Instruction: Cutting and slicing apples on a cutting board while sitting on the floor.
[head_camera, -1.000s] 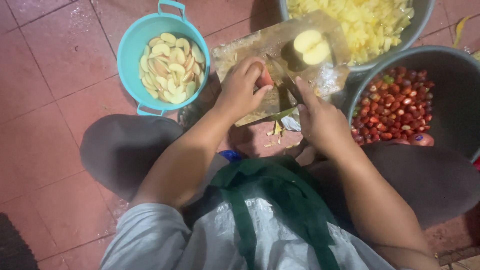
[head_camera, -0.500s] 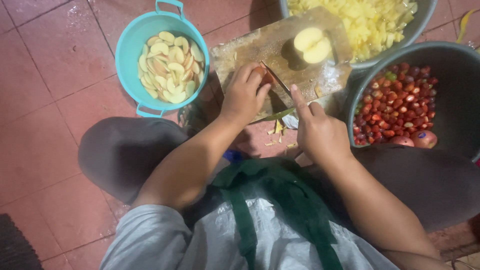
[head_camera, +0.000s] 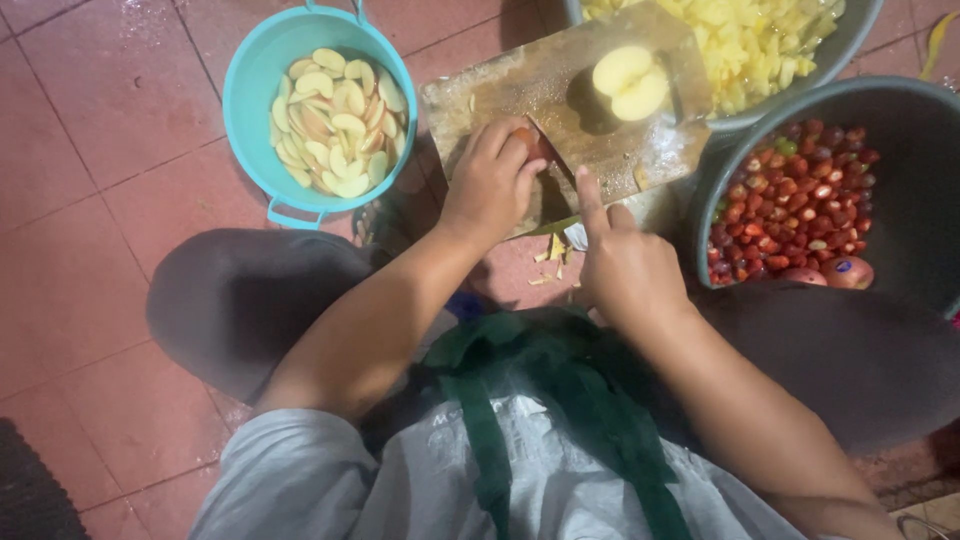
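Two hands meet on the board: the left hand is curled over a red apple piece, pinning it to the wood, while the right hand is closed round a knife, forefinger stretched along its back. The blade lies just beside the left fingertips — to cut well, I judge those tips should stay tucked and the slice come straight down. A peeled apple half waits further up the board. Slices fill the blue tub to the left; the grey bowl to the right holds small red fruit — both within reach.
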